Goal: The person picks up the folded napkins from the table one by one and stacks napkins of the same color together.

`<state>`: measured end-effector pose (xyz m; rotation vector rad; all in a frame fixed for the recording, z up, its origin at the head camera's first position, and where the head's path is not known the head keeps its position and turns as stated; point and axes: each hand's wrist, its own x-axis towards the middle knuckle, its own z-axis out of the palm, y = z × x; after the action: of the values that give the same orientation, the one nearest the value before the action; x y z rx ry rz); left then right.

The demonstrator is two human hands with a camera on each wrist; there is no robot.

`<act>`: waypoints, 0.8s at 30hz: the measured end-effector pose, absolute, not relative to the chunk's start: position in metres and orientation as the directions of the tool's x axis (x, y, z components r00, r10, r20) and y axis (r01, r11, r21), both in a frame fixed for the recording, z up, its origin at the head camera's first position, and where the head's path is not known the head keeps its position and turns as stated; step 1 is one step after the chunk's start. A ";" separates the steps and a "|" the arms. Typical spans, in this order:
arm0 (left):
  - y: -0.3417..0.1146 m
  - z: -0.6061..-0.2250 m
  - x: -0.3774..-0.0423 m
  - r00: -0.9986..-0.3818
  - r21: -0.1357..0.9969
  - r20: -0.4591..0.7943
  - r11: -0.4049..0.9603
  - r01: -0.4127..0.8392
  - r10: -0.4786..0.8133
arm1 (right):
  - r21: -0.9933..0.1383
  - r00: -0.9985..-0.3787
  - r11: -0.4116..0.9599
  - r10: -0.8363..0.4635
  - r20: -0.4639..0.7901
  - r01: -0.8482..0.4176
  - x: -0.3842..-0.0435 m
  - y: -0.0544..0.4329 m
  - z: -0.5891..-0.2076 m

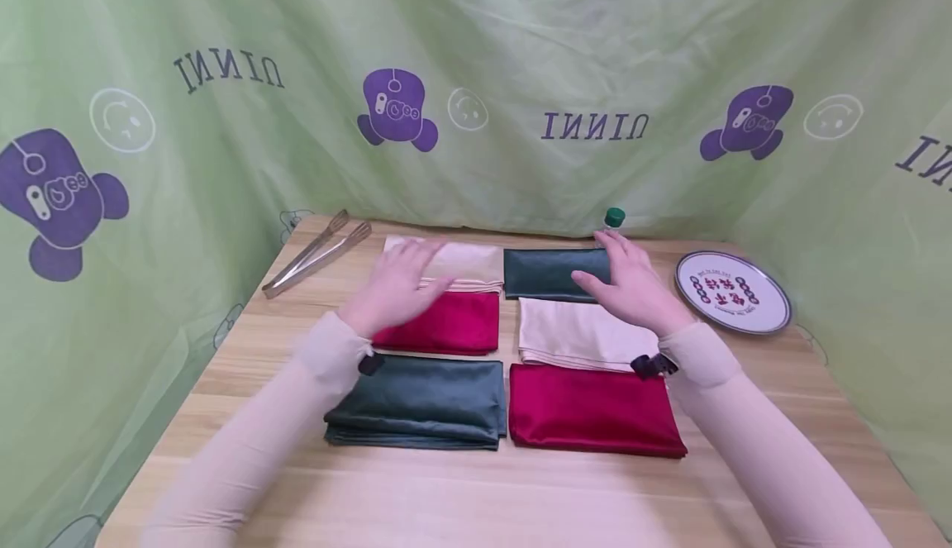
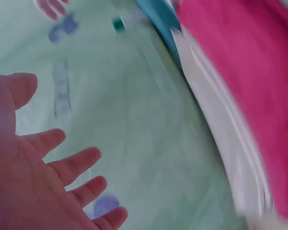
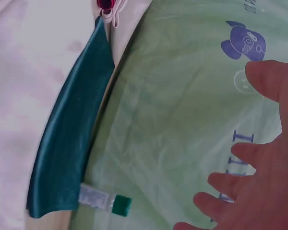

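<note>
On the wooden worktop (image 1: 416, 502), metal tongs (image 1: 301, 269) lie spread at ten o'clock, tips toward two. A green-capped bottle (image 1: 614, 218) is at one o'clock, a white, dark-rimmed plate (image 1: 732, 321) at two. Beyond, at twelve, hangs a green curtain (image 1: 476, 188) printed with purple figures.

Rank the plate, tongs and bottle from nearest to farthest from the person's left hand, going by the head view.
From the left hand:
1. Tongs: close by, to its left.
2. Bottle: to its right, just behind the right hand.
3. Plate: farthest right, past the right hand.
</note>
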<state>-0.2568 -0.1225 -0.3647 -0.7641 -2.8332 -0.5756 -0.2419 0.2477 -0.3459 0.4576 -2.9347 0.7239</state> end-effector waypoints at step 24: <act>-0.025 -0.435 -0.225 -0.750 0.487 0.055 0.638 0.596 0.659 | -0.578 -0.980 0.804 -0.195 -0.038 -0.138 -0.167 0.320 -0.413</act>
<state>-0.2245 -0.0251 -0.4351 -1.1381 -2.9579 -0.8032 -0.1668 0.3201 -0.4128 0.2837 -3.0742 0.9727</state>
